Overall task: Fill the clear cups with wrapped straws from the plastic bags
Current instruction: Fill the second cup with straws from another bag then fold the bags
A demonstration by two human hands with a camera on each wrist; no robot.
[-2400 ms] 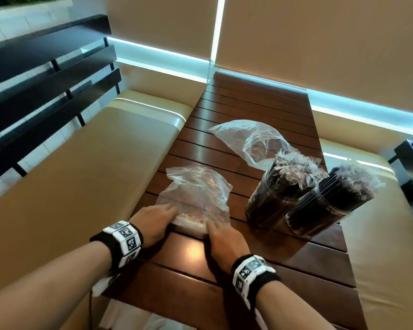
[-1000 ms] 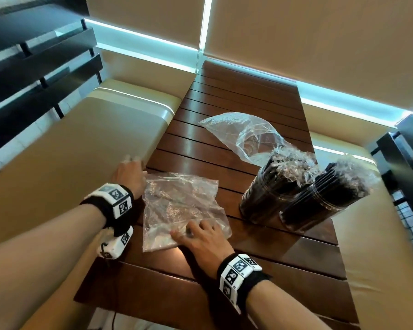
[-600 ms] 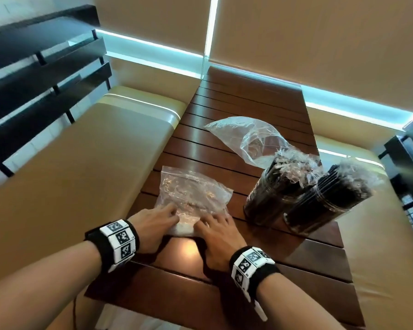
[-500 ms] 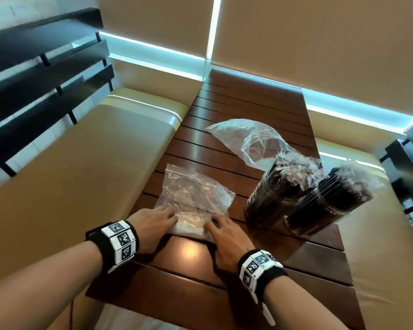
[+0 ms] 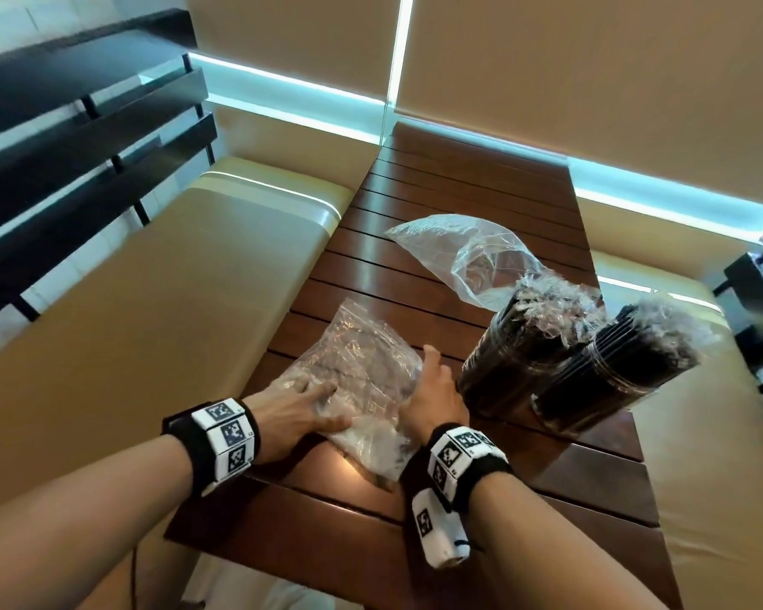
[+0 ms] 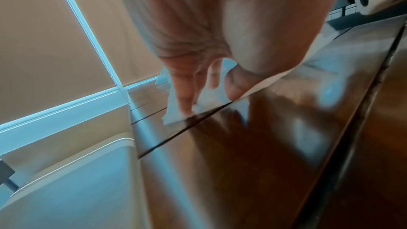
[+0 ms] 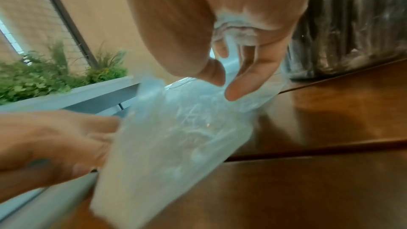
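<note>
— Looking for writing first: anything legible?
— Only black-and-white square code patches on the black wristbands [image 5: 223, 435]; no words or brand can be read anywhere.
— And the hands?
— The left hand [image 5: 292, 408] lies with fingers spread flat on the near crumpled clear plastic bag [image 5: 362, 380], pressing it to the dark brown slatted wooden tabletop [image 5: 472, 182]. The right hand [image 5: 435, 396] sits at the same bag's right edge, thumb raised, fingers loosely extended against the plastic; its grip pinches nothing that I can make out.
— Where are the cups?
— Two clear plastic cups packed with black wrapped straws stand just right of that bag, touching each other: the nearer-to-bag cup [image 5: 518, 358] and the outer cup [image 5: 608, 372], crinkled wrapper ends sticking out the top. A second clear plastic bag [image 5: 468, 253] lies beyond the first bag, its far end just behind the cups.
— The room?
— Tan padded benches [image 5: 172, 310] flank the tabletop, beige blinds with bluish daylight strips hang beyond it, and dark horizontal slats [image 5: 84, 125] run to the left of the bag. The right wrist view shows green plants [image 7: 55, 76] past the bag.
</note>
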